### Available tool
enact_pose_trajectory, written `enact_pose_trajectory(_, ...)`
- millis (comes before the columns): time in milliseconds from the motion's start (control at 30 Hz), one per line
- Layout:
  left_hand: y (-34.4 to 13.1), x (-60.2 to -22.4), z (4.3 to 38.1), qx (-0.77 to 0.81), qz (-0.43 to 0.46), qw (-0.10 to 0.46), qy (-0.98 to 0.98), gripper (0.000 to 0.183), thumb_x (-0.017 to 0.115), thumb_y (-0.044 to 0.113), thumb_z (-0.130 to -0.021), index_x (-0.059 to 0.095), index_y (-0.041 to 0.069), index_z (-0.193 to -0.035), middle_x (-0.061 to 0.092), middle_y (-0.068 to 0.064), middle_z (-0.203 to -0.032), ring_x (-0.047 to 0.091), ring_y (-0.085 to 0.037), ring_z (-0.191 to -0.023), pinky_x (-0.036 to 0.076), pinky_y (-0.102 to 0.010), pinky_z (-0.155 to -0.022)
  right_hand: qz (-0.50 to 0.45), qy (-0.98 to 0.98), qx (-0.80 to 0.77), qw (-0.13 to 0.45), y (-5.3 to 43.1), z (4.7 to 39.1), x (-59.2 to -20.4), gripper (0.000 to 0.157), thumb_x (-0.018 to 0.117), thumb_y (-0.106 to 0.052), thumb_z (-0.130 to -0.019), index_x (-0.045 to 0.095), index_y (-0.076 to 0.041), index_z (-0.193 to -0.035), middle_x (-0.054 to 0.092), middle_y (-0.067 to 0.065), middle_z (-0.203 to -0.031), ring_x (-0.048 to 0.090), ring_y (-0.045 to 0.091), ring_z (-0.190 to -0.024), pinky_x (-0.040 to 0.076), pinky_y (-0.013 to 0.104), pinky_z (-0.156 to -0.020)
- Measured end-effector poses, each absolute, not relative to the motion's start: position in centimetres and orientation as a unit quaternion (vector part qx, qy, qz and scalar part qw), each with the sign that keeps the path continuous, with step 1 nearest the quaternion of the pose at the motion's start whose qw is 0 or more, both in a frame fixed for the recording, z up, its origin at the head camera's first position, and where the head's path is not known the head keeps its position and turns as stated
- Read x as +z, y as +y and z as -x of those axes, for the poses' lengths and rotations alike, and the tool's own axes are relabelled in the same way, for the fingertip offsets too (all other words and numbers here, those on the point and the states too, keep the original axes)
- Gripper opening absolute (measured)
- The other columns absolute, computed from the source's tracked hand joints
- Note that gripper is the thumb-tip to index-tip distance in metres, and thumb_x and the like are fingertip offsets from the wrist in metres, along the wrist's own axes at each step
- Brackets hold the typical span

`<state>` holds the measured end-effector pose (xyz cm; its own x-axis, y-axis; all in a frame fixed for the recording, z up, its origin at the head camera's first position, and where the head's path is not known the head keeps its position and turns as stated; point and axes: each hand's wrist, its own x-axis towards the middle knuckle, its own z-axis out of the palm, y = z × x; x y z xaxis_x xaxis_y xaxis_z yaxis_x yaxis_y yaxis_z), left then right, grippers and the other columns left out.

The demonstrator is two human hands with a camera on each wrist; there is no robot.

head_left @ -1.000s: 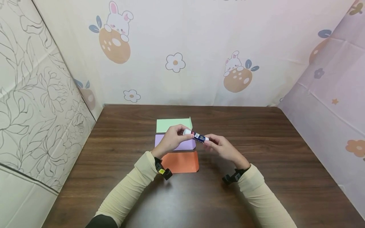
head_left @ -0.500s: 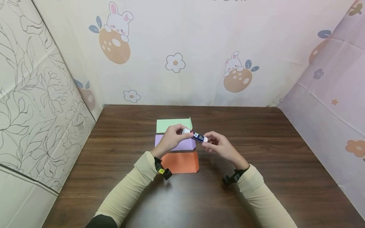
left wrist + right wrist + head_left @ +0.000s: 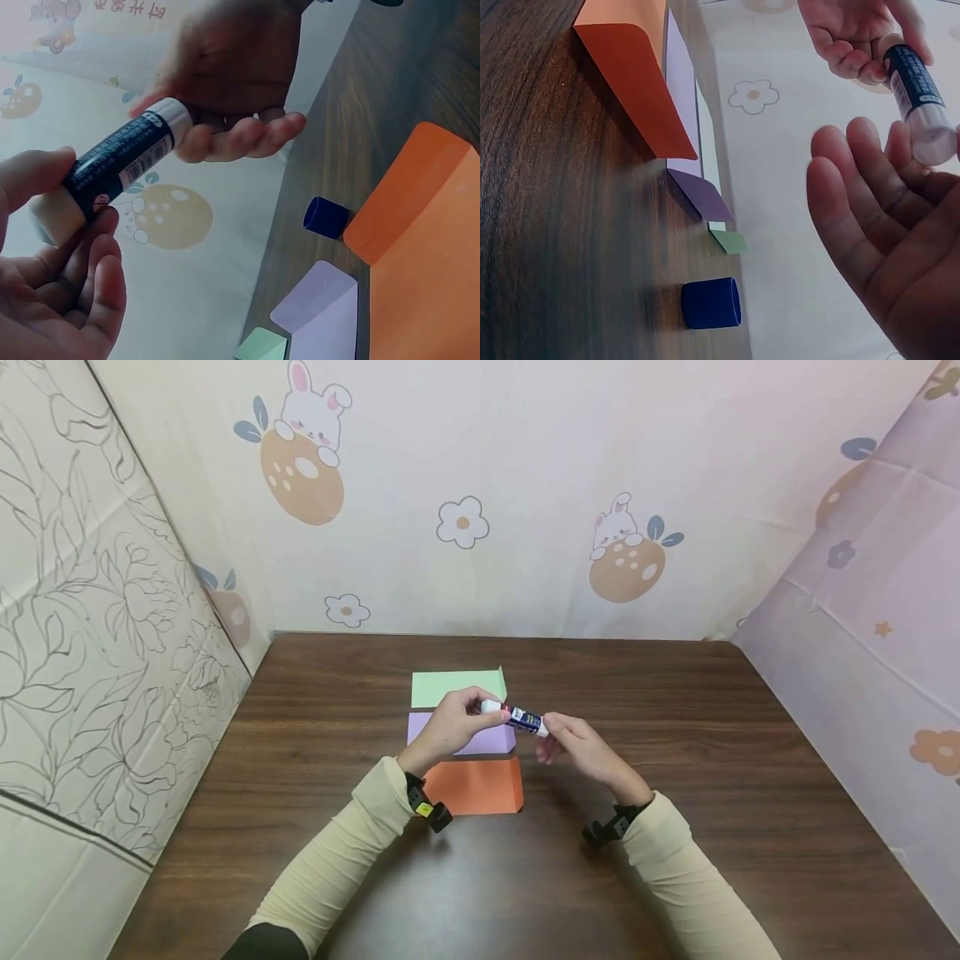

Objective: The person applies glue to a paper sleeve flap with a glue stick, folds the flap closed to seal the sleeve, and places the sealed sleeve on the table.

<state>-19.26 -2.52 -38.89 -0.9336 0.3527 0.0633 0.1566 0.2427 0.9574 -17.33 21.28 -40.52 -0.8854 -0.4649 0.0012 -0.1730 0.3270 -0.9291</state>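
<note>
A person held a glue stick aslant above a dark wooden table, its cap off. The left hand pinched the tube near its uncapped end between thumb and fingers, seemingly to steady the barrel; the right hand pinched the white base between thumb and forefinger, a hold that looked suited to twisting. Its other fingers curled loosely clear. From where I stood, three card pieces lay in a row to the left: green far, lavender in the middle, orange near. Their end flaps, raised, all faced right, presumably for easy reach. The blue cap stood upright just right of the cards, hollow end up, likely set there to be handy and not roll.
</note>
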Motion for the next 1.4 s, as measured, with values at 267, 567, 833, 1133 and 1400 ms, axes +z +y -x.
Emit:
enact_pose_trajectory(267,-2.52,-38.96,19.26,0.603,-0.153,0.078,0.779,0.021,0.075,0.023,-0.085,0.069,0.006,-0.096,0.055,-0.003,-0.075,0.045,-0.013,-0.069,0.036,-0.024,-0.062,0.188,0.825,-0.528,0.075,21.27,17.39,-40.91,0.020,0.064,-0.013,-0.094,0.061,0.000,-0.109,0.061,0.027,-0.088,0.061,0.027,-0.074,0.057,0.035,-0.068)
enact_pose_trajectory(567,-2.58,-38.94,19.23,0.563,-0.188,0.094,0.799,0.023,0.073,0.020,-0.086,0.066,0.005,-0.102,0.055,-0.003,-0.079,0.046,-0.013,-0.069,0.038,-0.022,-0.060,0.217,0.830,-0.495,0.137,21.35,17.14,-40.58,0.040,0.034,-0.026,-0.107,0.056,0.006,-0.099,0.060,0.021,-0.083,0.061,0.020,-0.074,0.056,0.040,-0.072)
enact_pose_trajectory(833,-2.58,-39.03,19.23,0.577,-0.164,0.082,0.796,0.023,0.074,0.023,-0.086,0.068,0.006,-0.100,0.057,-0.002,-0.079,0.046,-0.014,-0.070,0.038,-0.024,-0.061,0.185,0.835,-0.509,0.094,21.26,17.47,-40.80,0.022,0.053,-0.021,-0.101,0.061,-0.001,-0.108,0.062,0.026,-0.089,0.062,0.035,-0.077,0.057,0.037,-0.070)
enact_pose_trajectory(1133,-2.66,-38.99,19.29,0.561,-0.185,0.083,0.803,0.022,0.073,0.021,-0.086,0.066,0.005,-0.100,0.055,-0.002,-0.078,0.045,-0.013,-0.068,0.037,-0.022,-0.059,0.228,0.845,-0.472,0.109,21.24,17.40,-41.35,0.032,0.039,-0.022,-0.106,0.058,0.003,-0.101,0.060,0.014,-0.081,0.059,0.019,-0.074,0.055,0.035,-0.070)
enact_pose_trajectory(1400,-2.67,-39.22,19.27,0.560,-0.192,0.085,0.801,0.023,0.073,0.019,-0.086,0.065,0.005,-0.102,0.058,-0.004,-0.082,0.047,-0.012,-0.069,0.040,-0.022,-0.060,0.210,0.828,-0.500,0.145,21.03,17.39,-41.14,0.050,0.027,-0.031,-0.108,0.053,0.012,-0.105,0.062,0.018,-0.082,0.061,0.016,-0.073,0.056,0.032,-0.070)
